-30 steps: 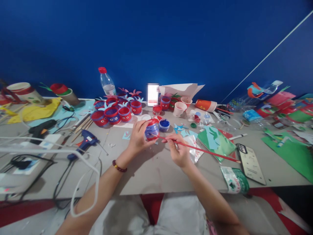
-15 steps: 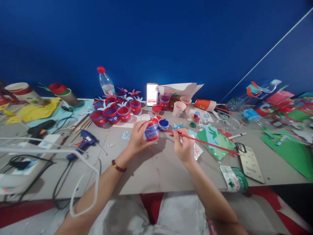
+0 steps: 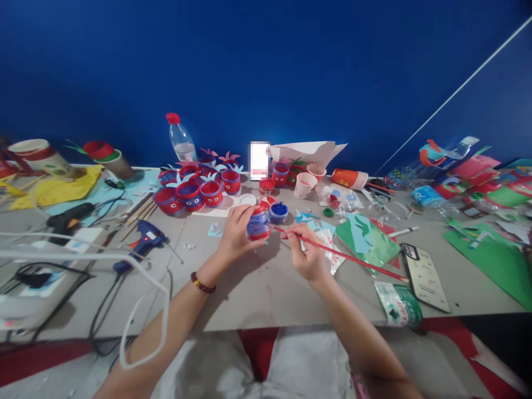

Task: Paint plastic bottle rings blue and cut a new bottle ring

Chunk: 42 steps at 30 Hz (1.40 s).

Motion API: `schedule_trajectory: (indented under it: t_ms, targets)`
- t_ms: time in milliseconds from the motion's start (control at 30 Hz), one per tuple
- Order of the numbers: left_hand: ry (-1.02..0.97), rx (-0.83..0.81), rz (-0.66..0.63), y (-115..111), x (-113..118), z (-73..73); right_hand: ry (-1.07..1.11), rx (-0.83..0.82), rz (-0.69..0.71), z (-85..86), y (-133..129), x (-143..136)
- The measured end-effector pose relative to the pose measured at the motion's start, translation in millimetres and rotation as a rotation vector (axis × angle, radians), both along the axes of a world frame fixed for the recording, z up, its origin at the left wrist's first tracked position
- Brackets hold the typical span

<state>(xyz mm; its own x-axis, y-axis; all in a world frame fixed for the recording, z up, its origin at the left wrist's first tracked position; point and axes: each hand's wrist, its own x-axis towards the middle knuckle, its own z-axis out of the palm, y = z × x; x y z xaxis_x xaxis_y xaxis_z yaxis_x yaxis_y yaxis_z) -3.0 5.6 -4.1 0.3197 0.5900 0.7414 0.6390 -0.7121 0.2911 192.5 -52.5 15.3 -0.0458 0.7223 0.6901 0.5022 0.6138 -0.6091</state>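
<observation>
Here, left hand (image 3: 233, 235): closed round the painted cup (image 3: 257, 223), tilted so its side is presented.
Right hand (image 3: 306, 256): red brush (image 3: 338, 254) pinched near its tip for control.

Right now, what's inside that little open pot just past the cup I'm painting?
The little pot holds blue paint right up near its rim. How deep it goes is hidden. Your left hand grips the cup; your right hand holds the red brush.
</observation>
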Motion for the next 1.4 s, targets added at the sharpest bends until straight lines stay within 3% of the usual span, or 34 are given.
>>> schedule_trajectory:
  t_ms: [233, 633, 800, 1100, 1400]
  targets:
    - [0.025, -0.018, -0.018, 0.7, 1.2, -3.2, 0.133, -0.043, 0.113, -5.3, -1.2, -3.2]
    - [0.004, 0.005, -0.037, 0.1, -1.6, -4.0, 0.07, 0.012, -0.143, 7.2, 3.4, -0.1]
    - [-0.004, 0.014, -0.039, -0.6, -1.9, -3.7, 0.02, -0.003, -0.199, 3.7, 5.3, 2.5]
    - [0.022, -0.005, -0.034, -0.6, 0.2, -2.6, -0.002, 0.013, -0.039, -2.4, 3.4, 0.1]
    - [0.033, 0.024, -0.04, 0.7, 1.6, -2.1, 0.129, -0.045, 0.1, -4.2, 0.4, -3.4]
